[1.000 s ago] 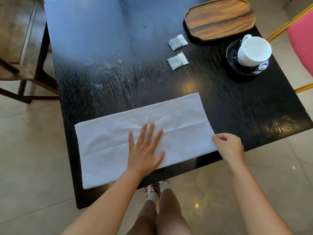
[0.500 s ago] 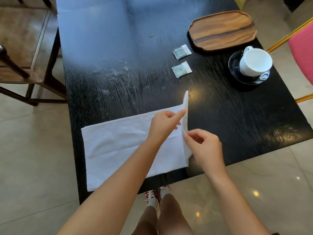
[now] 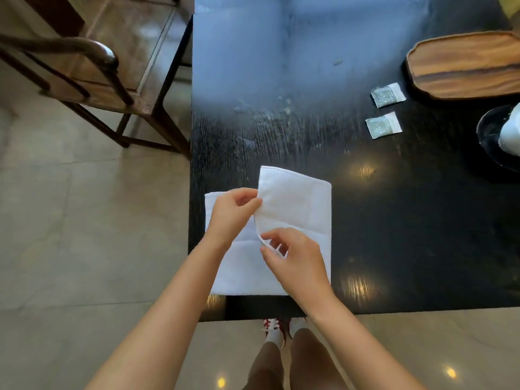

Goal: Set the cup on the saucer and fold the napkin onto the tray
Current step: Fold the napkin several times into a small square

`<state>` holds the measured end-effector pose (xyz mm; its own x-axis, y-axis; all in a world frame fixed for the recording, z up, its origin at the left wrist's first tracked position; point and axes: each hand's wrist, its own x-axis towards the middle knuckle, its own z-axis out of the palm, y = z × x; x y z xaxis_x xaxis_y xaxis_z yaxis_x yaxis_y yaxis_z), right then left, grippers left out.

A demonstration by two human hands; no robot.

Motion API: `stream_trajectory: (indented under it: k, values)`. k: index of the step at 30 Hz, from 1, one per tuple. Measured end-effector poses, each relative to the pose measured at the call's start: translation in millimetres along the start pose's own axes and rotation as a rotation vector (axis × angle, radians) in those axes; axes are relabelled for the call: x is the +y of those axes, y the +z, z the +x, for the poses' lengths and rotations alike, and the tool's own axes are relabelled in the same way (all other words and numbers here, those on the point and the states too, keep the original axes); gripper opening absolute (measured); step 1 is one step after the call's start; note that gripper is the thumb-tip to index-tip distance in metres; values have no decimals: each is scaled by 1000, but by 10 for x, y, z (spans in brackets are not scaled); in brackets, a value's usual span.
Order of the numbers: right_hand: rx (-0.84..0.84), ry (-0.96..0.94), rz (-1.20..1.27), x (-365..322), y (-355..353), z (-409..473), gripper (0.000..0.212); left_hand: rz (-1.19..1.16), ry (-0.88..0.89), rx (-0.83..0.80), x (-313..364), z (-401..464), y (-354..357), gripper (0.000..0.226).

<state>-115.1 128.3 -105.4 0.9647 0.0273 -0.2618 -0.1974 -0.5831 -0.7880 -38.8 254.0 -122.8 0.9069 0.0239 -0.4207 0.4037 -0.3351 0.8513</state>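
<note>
A white napkin (image 3: 298, 209) lies at the near edge of the black table (image 3: 394, 220), its right half lifted and carried over the left half. My left hand (image 3: 230, 212) pinches the far part of the raised edge. My right hand (image 3: 295, 260) pinches the near part of that same edge. At the far right the wooden tray (image 3: 464, 66) lies bare. Below it, cut off by the frame edge, the white cup (image 3: 512, 133) stands on the dark saucer (image 3: 489, 136).
Two small green sachets (image 3: 388, 94) (image 3: 384, 125) lie left of the tray and saucer. A dark wooden chair (image 3: 92, 77) stands to the left of the table. My legs and shoes show below the table's near edge.
Both hands have carried the napkin's right edge further left, folding it over the left half. The view has swung left, so the cup and saucer sit at the right frame edge.
</note>
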Motion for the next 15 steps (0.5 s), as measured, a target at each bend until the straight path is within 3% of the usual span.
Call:
stream_trajectory:
  k: [6, 10, 15]
  values:
    - [-124, -73, -43, -215, 507, 39, 20, -53, -44, 147, -319, -29, -448, 19]
    - [-237, -68, -91, -243, 788, 30, 26, 73, -98, 207, -606, -41, -598, 10]
    - [-263, -47, -123, -221, 973, 22, 29, 200, -120, 270, -818, -40, -626, 9]
